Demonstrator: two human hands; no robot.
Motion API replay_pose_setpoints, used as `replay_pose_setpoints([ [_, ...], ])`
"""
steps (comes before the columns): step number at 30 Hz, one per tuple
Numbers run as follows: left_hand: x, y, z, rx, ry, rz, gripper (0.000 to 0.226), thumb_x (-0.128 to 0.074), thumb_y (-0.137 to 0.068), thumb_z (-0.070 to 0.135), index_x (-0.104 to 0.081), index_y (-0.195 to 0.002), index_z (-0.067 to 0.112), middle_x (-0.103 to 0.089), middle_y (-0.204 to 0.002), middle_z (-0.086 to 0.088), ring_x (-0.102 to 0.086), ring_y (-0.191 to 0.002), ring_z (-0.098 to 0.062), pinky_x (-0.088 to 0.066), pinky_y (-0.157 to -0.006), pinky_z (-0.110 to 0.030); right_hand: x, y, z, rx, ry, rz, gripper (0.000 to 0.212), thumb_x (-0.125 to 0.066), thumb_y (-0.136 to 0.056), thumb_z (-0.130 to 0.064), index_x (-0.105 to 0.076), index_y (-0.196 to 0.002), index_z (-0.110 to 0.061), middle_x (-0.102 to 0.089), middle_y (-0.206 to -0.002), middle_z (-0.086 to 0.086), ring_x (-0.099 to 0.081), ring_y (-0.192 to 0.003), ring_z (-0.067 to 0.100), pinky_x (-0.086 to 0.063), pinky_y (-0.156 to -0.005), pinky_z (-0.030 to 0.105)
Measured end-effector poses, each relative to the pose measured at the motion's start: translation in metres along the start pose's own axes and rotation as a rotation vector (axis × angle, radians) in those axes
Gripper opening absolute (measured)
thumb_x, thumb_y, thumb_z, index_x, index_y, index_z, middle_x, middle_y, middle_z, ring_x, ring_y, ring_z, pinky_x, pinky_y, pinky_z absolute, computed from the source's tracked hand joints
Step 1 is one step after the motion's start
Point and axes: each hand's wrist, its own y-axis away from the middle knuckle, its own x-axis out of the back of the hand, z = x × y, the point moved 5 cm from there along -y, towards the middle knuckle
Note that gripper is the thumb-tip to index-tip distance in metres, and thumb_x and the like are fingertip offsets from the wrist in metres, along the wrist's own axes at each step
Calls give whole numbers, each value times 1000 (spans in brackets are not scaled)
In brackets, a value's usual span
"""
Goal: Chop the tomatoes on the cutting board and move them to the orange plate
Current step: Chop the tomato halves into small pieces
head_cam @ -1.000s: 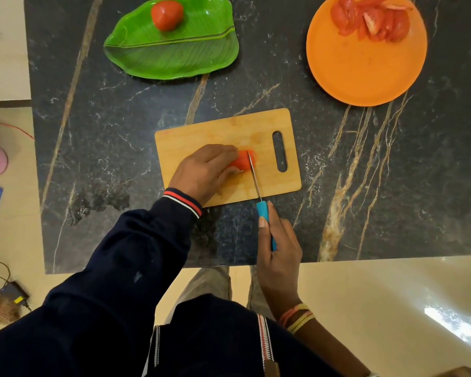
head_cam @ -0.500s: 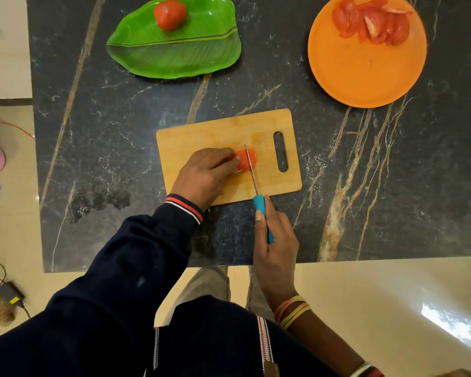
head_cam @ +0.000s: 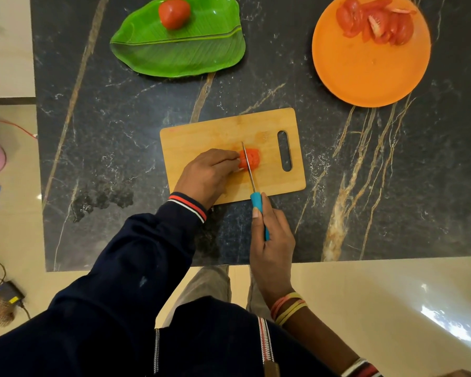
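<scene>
The desk (head_cam: 392, 186) is polished black marble with gold veins; on it lie a matt pale wooden cutting board (head_cam: 201, 137) and, beyond, a glossy green plastic leaf plate (head_cam: 180, 55).

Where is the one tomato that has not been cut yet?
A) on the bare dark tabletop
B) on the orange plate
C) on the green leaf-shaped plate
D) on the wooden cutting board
C: the whole tomato sits on the green leaf-shaped plate, while the orange plate holds only cut pieces and the cutting board has the piece being sliced.
</scene>
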Motion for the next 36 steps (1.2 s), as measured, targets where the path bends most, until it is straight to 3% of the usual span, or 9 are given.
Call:
replay_pose_setpoints([
  [5,-3,-2,-1,-1,9,-20,17,-71,-79,-1,-74,-96,2,-71,-101,-13,-68,-90,-29,-57,-82,-40,-2,-6,-2,17,9,-20,44,-44,-105,-23,-47,-146,-9,-52,-100,0,-52,-77,8,-43,-64,13],
  [10,0,-1,-2,-12,32,-19,17,-73,-78,-1,-75,-94,3,-72,-100,-11,-69,-89,-26,-58,-81,-37,-11,-25,-10,34,36,11,41,-47,-105,-19,-51,-143,-5,-59,-109,5,-56,-95,1,-43,-80,6],
  [18,1,-4,-5,18,22,-20,16,-74,-77,0,-75,-93,4,-73,-97,-11,-70,-86,-26,-60,-75,-41,-2,6,8,-42,42,-29,44,-43,-104,-25,-49,-145,-10,-52,-96,0,-52,-81,7,-41,-67,9],
  [23,0,-2,-4,-36,-27,-36,19,-60,-87,13,-74,-96,3,-72,-99,-12,-68,-92,-31,-53,-90,-44,-12,-15,-4,-33,15,-6,42,-46,-105,-20,-48,-146,-8,-55,-101,3,-53,-80,4,-41,-67,9],
  [26,-2,-1,-6,-42,-55,-57,27,-51,-88,15,-74,-98,4,-72,-101,-13,-67,-96,-33,-52,-92,-46,-11,-8,2,-37,8,-15,42,-46,-105,-20,-48,-146,-8,-54,-100,2,-53,-80,6,-41,-65,9],
  [31,-3,-1,-4,-37,-57,-35,24,-53,-89,13,-74,-96,3,-72,-99,-14,-68,-92,-34,-53,-90,-47,5,22,20,-58,51,-36,46,-42,-103,-29,-50,-144,-10,-57,-103,-1,-58,-92,7,-50,-72,15],
  [36,0,0,-7,-30,-62,-27,16,-62,-88,9,-73,-100,5,-70,-103,-12,-66,-96,-30,-49,-96,-45,7,17,7,-44,5,13,42,-46,-103,-24,-53,-141,-6,-56,-96,-2,-55,-80,5,-43,-65,9],
])
